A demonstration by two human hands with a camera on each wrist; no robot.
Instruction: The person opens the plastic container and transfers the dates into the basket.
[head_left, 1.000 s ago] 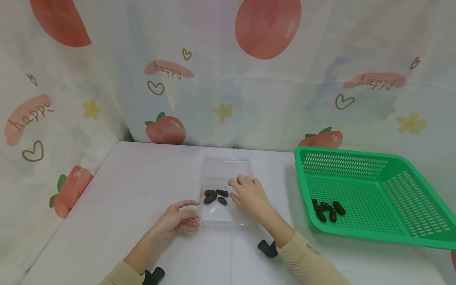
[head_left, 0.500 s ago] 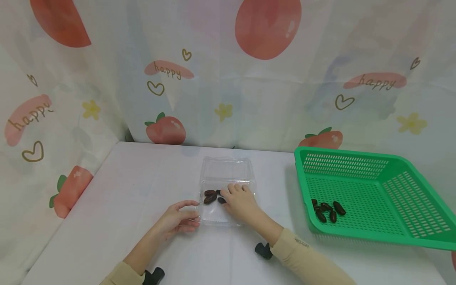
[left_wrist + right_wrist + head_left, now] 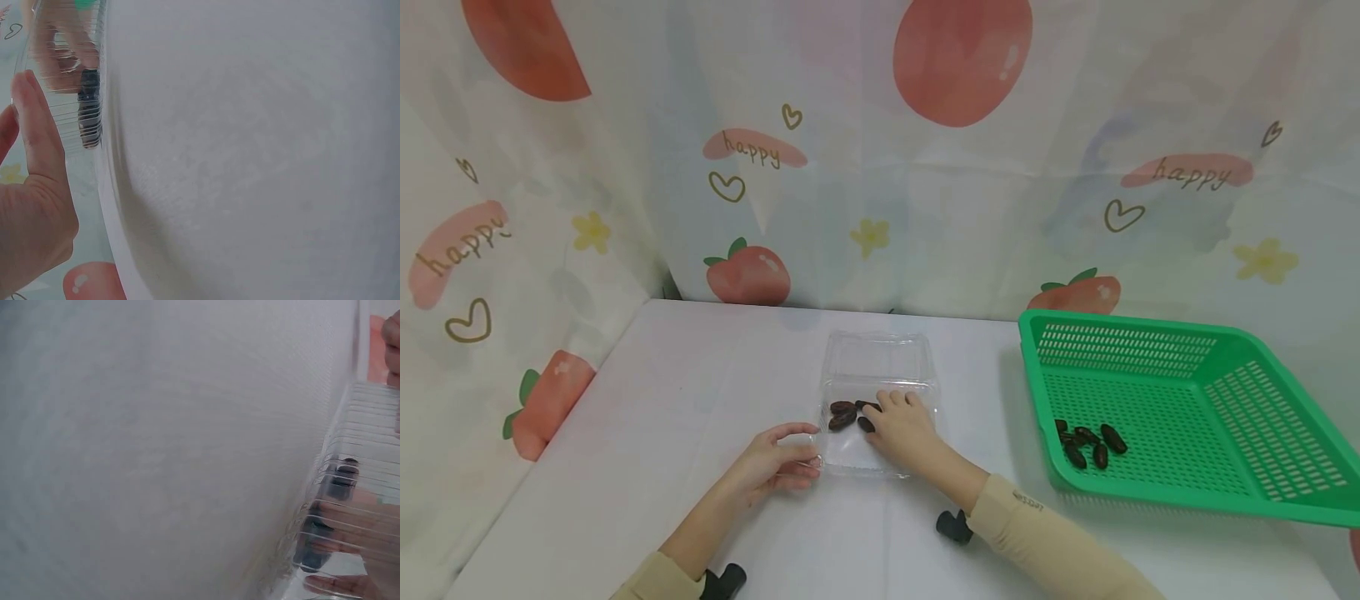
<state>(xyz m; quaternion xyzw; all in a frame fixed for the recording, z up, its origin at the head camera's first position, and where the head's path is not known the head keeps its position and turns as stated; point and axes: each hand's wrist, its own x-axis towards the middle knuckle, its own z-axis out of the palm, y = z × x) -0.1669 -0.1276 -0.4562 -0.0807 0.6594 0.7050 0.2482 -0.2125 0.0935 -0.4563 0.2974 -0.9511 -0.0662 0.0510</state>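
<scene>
A hinged clear plastic box lies with its lid folded back. My left hand pinches the near left edge of the box between thumb and fingers; the left wrist view shows its ridged wall beside the fingertips. My right hand reaches low into the box, thumb and index finger at a dark wrinkled date that they partly cover. Another date shows just below the thumb. Two brown dates lie against the box's left side. Through the ridged wall, the right wrist view shows dark dates under the fingers.
A green plastic basket stands to the right, with several dates in its near left corner. White cloth covers the table. A printed curtain hangs behind and on the left.
My right hand has moved left and down onto the dates in the box, its thumb now at the upper one. The left hand stays at the box's edge.
</scene>
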